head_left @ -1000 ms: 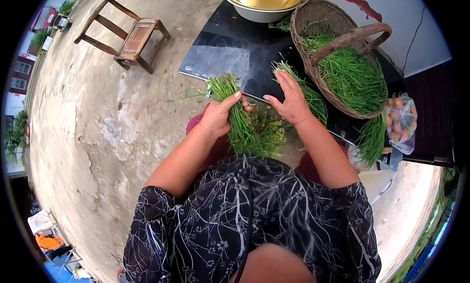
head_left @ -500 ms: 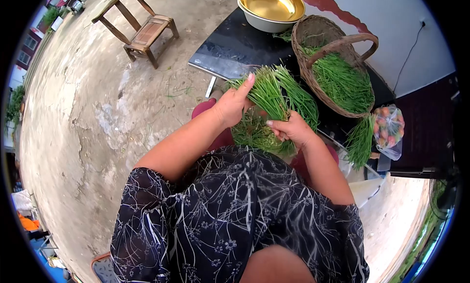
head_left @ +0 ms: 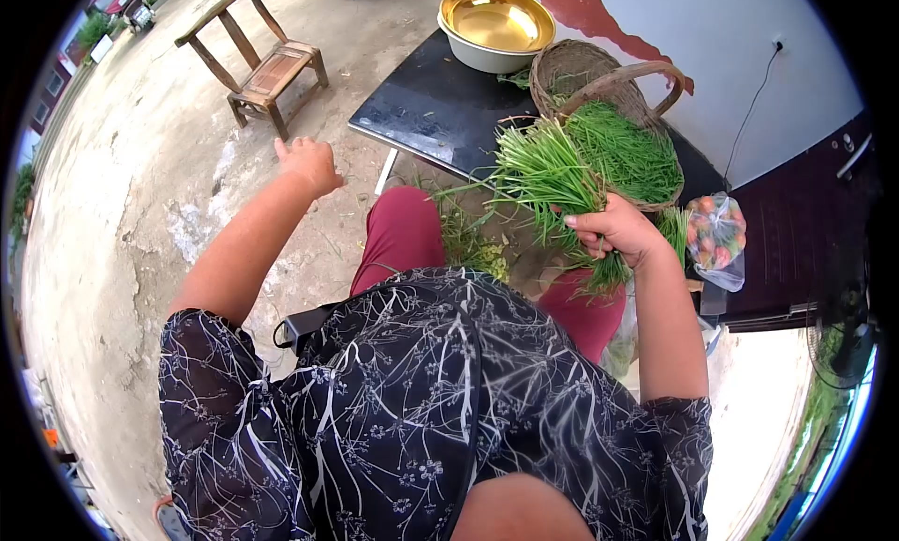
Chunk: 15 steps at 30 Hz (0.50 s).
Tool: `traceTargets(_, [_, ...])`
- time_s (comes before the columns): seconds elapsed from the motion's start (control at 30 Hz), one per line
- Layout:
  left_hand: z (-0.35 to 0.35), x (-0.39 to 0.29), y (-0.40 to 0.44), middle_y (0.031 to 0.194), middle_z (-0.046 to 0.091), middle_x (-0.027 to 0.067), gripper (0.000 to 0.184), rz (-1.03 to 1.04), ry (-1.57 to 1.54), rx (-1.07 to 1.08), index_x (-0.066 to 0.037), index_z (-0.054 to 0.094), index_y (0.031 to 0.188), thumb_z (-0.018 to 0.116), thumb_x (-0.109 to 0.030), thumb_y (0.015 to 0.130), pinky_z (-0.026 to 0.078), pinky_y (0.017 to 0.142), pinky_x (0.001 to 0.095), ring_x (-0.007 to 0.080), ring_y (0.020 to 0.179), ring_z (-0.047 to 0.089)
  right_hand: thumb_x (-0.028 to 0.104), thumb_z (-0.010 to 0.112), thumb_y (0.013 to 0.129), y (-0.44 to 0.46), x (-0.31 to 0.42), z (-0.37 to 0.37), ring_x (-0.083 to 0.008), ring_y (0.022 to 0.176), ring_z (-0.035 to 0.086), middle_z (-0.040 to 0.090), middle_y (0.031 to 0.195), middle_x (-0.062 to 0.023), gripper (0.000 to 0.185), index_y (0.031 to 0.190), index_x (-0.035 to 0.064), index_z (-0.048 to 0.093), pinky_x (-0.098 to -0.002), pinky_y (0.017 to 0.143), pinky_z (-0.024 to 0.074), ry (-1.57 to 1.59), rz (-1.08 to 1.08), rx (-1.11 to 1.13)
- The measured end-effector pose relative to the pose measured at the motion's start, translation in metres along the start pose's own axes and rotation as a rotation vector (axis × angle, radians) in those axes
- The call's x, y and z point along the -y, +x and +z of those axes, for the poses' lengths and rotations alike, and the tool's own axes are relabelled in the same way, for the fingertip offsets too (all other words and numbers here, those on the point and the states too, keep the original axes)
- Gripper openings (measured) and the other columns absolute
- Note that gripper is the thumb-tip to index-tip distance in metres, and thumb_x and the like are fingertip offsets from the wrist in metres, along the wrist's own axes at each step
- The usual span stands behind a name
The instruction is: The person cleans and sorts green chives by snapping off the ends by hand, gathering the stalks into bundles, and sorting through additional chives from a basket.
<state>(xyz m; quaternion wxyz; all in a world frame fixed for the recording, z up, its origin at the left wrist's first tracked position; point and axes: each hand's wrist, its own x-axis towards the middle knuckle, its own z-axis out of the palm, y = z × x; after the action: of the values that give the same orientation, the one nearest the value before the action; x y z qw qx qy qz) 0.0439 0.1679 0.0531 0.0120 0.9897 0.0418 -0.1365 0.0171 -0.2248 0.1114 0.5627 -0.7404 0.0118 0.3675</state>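
Observation:
My right hand (head_left: 618,228) is wrapped round a bunch of long green stalks (head_left: 543,166), whose pale ends fan out to the upper left over the table edge. My left hand (head_left: 309,164) is out over the concrete floor at the left, fingers apart, holding nothing. Just behind the bunch, a wicker basket (head_left: 573,68) with an arched handle lies tilted on the black table (head_left: 412,105), with more green stalks (head_left: 623,152) inside. Loose trimmings (head_left: 473,241) lie on the ground between my knees.
A gold basin (head_left: 496,24) in a white one stands at the table's back. A plastic bag of reddish round items (head_left: 716,237) hangs or rests by the table's right end. A wooden chair (head_left: 272,73) stands on the floor at the upper left. A wall socket and cord are at the right.
My left hand has let go of the bunch and moved out to the left. My right hand, open a second ago, has taken the stalks and carried them right, in front of the basket.

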Motion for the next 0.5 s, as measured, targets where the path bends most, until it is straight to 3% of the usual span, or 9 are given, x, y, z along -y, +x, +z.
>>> traceTargets(0.03, [0.005, 0.011, -0.002, 0.137, 0.031, 0.0157, 0.07, -0.135, 0.153, -0.159, -0.015, 0.032, 0.134, 0.063, -0.041, 0.076, 0.023, 0.104, 0.0414, 0.0297, 0.128, 0.029, 0.015, 0.061, 0.077, -0.005, 0.003, -0.004, -0.0054, 0.043, 0.037, 0.042, 0.053, 0.0041, 0.017, 0.091, 0.0072, 0.056, -0.0202, 0.04, 0.0293, -0.01, -0.007, -0.013])
traceTargets(0.07, [0.004, 0.019, -0.001, 0.137, 0.031, 0.0157, 0.07, -0.128, 0.148, -0.177, -0.015, 0.032, 0.134, 0.063, -0.041, 0.076, 0.023, 0.104, 0.0414, 0.0297, 0.128, 0.029, 0.015, 0.061, 0.077, -0.01, 0.009, -0.003, -0.0054, 0.043, 0.036, 0.042, 0.054, 0.0041, 0.017, 0.092, 0.007, 0.056, -0.0204, 0.04, 0.0289, 0.01, -0.009, -0.005])
traceTargets(0.13, [0.004, 0.028, -0.004, 0.142, 0.021, 0.0164, 0.084, 0.258, -0.486, -0.269, -0.013, 0.026, 0.136, 0.067, -0.046, 0.07, 0.02, 0.106, 0.0392, 0.0312, 0.132, 0.018, 0.014, 0.06, 0.078, -0.018, 0.014, -0.002, -0.0048, 0.041, 0.033, 0.041, 0.054, 0.004, 0.024, 0.099, 0.0044, 0.056, -0.0207, 0.04, 0.0275, 0.105, -0.026, 0.037])
traceTargets(0.17, [0.003, 0.02, -0.009, 0.142, 0.021, 0.0164, 0.084, 0.263, -0.487, -0.284, -0.013, 0.026, 0.136, 0.067, -0.046, 0.07, 0.02, 0.106, 0.0392, 0.0312, 0.132, 0.018, 0.014, 0.06, 0.078, -0.02, 0.016, 0.0, -0.0048, 0.041, 0.033, 0.041, 0.054, 0.004, 0.024, 0.099, 0.0044, 0.056, -0.0207, 0.04, 0.0275, 0.098, -0.038, 0.031])
traceTargets(0.23, [0.001, -0.01, -0.022, 0.143, 0.016, 0.0187, 0.1, 0.421, -0.846, -0.119, -0.01, 0.017, 0.138, 0.07, -0.051, 0.064, 0.016, 0.107, 0.0395, 0.0322, 0.133, 0.012, 0.012, 0.059, 0.079, -0.02, 0.017, 0.005, -0.0042, 0.039, 0.031, 0.04, 0.054, 0.0038, 0.03, 0.107, 0.0014, 0.053, -0.0206, 0.04, 0.0269, 0.288, -0.063, 0.134])
traceTargets(0.3, [0.012, -0.035, -0.023, 0.143, 0.015, 0.0167, 0.106, 0.563, -0.813, -0.128, -0.01, 0.01, 0.14, 0.073, -0.047, 0.063, 0.016, 0.107, 0.0391, 0.0294, 0.133, 0.014, 0.011, 0.057, 0.081, -0.019, 0.017, 0.01, -0.004, 0.038, 0.03, 0.04, 0.055, 0.0025, 0.036, 0.114, -0.0017, 0.048, -0.0202, 0.039, 0.0266, 0.358, -0.106, 0.197])
traceTargets(0.37, [0.011, -0.059, -0.022, 0.143, 0.004, 0.0236, 0.121, 0.66, -0.888, -0.016, -0.003, 0.002, 0.138, 0.073, -0.056, 0.056, 0.011, 0.108, 0.0383, 0.0311, 0.134, 0.003, 0.011, 0.055, 0.082, -0.021, 0.017, 0.018, -0.0041, 0.038, 0.03, 0.039, 0.054, 0.0022, 0.037, 0.116, -0.0025, 0.046, -0.0206, 0.039, 0.0271, 0.41, -0.13, 0.227])
traceTargets(0.5, [0.026, -0.097, -0.007, 0.143, -0.001, 0.0223, 0.125, 0.898, -0.949, 0.008, 0.0, -0.004, 0.137, 0.073, -0.056, 0.056, 0.008, 0.108, 0.0383, 0.0302, 0.134, -0.001, 0.01, 0.054, 0.083, -0.021, 0.015, 0.03, -0.0043, 0.038, 0.03, 0.038, 0.054, 0.0022, 0.037, 0.117, -0.0028, 0.045, -0.021, 0.04, 0.0275, 0.514, -0.205, 0.286])
